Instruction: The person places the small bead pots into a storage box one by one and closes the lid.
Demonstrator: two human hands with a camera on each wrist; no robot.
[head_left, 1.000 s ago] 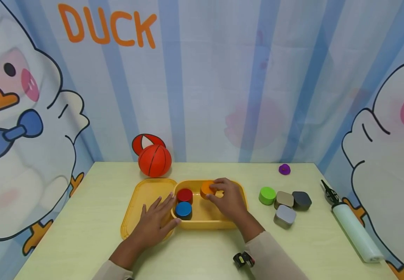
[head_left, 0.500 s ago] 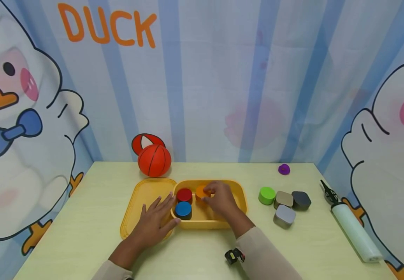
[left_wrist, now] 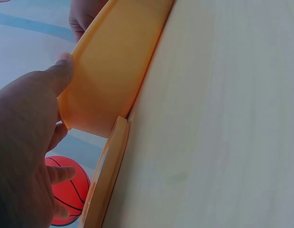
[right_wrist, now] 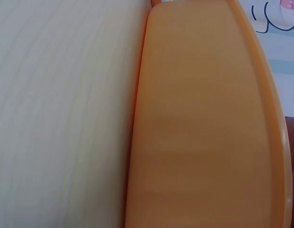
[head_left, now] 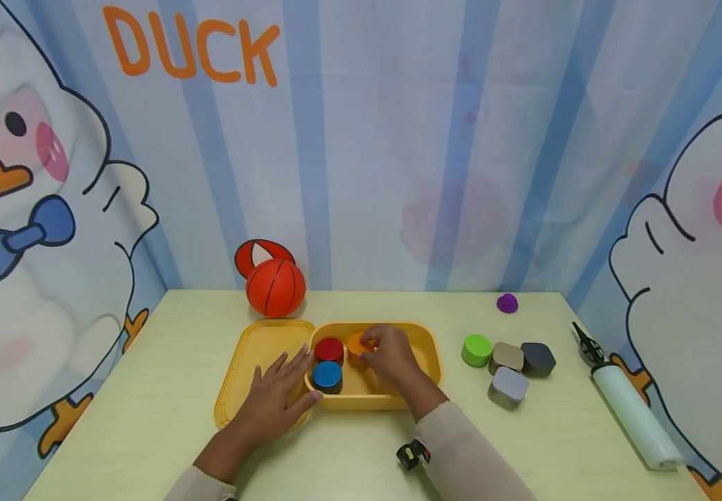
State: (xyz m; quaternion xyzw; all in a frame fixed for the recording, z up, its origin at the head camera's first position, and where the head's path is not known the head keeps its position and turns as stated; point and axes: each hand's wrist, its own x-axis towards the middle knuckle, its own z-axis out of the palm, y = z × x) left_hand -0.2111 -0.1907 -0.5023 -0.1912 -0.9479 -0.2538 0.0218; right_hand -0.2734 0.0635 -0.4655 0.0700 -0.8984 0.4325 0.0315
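In the head view, my right hand [head_left: 394,356] reaches into a yellow rectangular box [head_left: 367,402] and pinches an orange round block [head_left: 355,346] between thumb and fingers. Left of that block, inside the box, a red round block [head_left: 329,348] sits behind a blue round block [head_left: 327,374]. My left hand [head_left: 277,398] has its fingers spread at the box's left end, over part of a yellow lid [head_left: 267,339]. The left wrist view shows its thumb on the box's rim. In the right wrist view the box's wall [right_wrist: 204,118] hides most of that hand.
On the right lie a green round block [head_left: 476,349], a tan block [head_left: 508,356], a black block [head_left: 538,359] and a grey block [head_left: 508,387]. Farther back is a small purple piece [head_left: 508,303]. A red basketball [head_left: 275,288] and a pale green hand pump [head_left: 636,416] flank them.
My right hand has moved left within the box, bringing the orange round block closer to the red and blue ones. The left hand stays in place.
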